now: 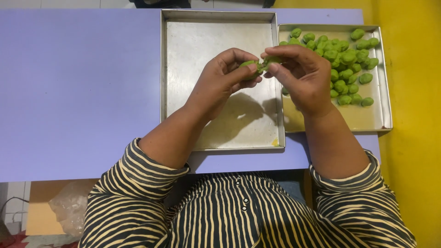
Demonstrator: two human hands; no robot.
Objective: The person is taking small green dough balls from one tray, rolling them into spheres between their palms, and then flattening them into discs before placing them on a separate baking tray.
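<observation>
My L hand & R hand pinch one green dough piece betw fingertips, long axis left-right, above the empty tray far-right edge. Beyond: second tray w/ green dough balls.

A lilac table fills most of the view, with yellow flooring to its right (pale tiles show lower left).
</observation>
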